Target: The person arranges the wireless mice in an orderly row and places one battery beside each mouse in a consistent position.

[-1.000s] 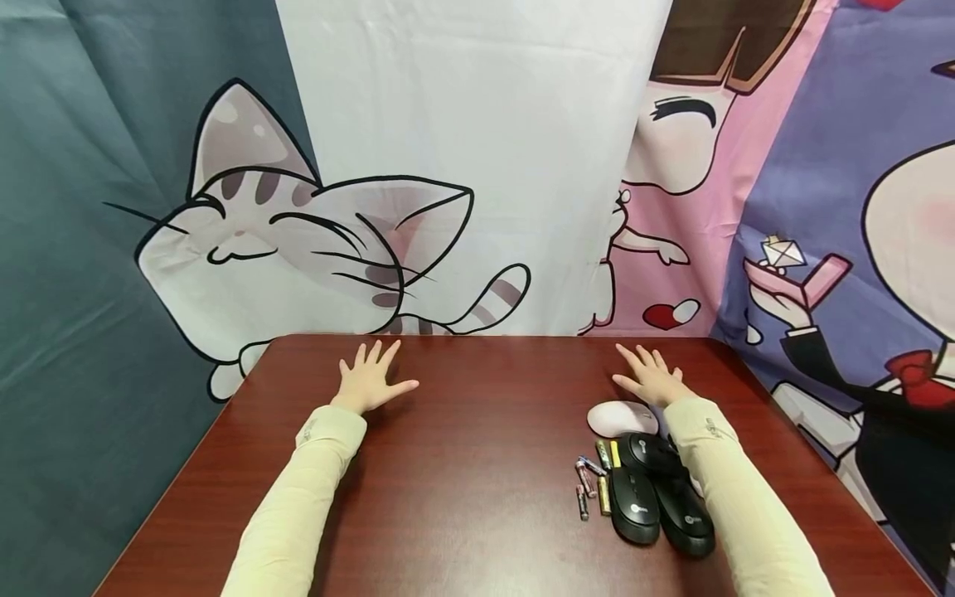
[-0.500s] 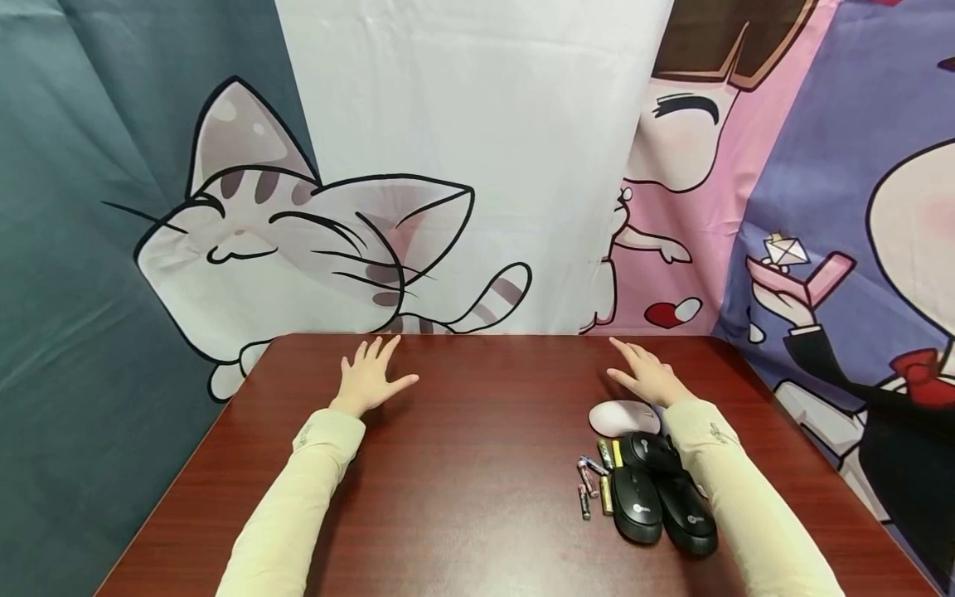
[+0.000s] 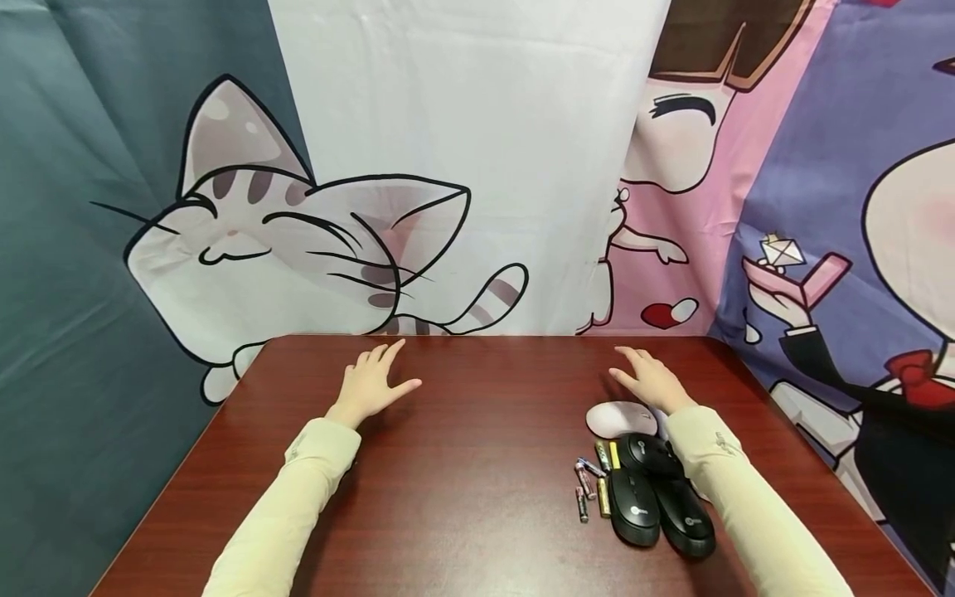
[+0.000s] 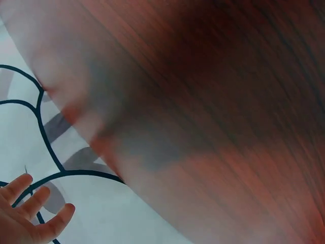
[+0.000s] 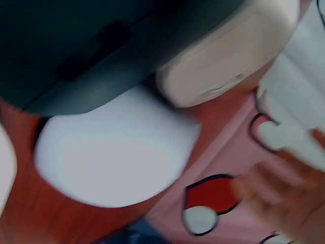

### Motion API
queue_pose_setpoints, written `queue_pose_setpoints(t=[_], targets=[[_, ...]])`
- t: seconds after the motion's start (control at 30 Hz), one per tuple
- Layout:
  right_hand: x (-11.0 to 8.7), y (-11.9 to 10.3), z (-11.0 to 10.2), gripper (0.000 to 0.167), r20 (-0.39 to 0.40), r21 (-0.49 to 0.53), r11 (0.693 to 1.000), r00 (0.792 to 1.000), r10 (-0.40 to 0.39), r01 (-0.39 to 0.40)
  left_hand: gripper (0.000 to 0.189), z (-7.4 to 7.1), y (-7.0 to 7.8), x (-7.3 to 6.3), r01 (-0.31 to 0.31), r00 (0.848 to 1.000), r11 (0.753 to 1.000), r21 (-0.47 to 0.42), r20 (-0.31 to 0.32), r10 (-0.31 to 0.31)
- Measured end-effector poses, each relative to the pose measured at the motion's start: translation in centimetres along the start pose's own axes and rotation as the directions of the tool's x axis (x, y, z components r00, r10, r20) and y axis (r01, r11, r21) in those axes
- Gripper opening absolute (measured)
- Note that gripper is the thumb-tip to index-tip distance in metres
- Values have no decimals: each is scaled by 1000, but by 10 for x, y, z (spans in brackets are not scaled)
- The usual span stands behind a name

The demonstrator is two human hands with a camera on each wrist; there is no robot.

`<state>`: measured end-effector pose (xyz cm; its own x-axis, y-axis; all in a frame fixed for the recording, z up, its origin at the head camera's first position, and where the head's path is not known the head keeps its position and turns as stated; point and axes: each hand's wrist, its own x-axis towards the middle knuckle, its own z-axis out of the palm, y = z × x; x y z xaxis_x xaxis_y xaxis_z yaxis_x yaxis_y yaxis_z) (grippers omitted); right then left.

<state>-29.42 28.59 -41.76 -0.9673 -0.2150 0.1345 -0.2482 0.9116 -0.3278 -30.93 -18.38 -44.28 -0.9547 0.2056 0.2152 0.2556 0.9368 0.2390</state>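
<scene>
Plainly, both hands lie loose with fingers extended: the left hand (image 3: 366, 388) over the far left of the table (image 3: 462, 464), the right hand (image 3: 654, 383), some fingers hidden, just beyond a pinkish-white computer mouse (image 3: 618, 419) at far right. Nearer sit black computer mice (image 3: 634, 507) beside small batteries (image 3: 603, 499), labels unreadable. The right sleeve (image 3: 746, 497) mostly hides a lavender-white mouse (image 5: 117, 157); the left wrist view crops the left hand, and the right's blurs.

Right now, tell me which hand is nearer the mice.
Right. The right hand is just beyond the mice; the left hand is beyond them, well to their left.
</scene>
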Motion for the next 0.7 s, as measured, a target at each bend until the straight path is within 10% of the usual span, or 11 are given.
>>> queue_pose_setpoints(t=[0.33,0.7], targets=[[-3,-13,-2,50,16,18,988,988,155,-156,80,0,12,-5,-83,996,997,4,-38,83],[-29,-26,-14,40,85,66,998,996,-6,0,73,2,28,-18,-159,987,981,-114,-54,154]])
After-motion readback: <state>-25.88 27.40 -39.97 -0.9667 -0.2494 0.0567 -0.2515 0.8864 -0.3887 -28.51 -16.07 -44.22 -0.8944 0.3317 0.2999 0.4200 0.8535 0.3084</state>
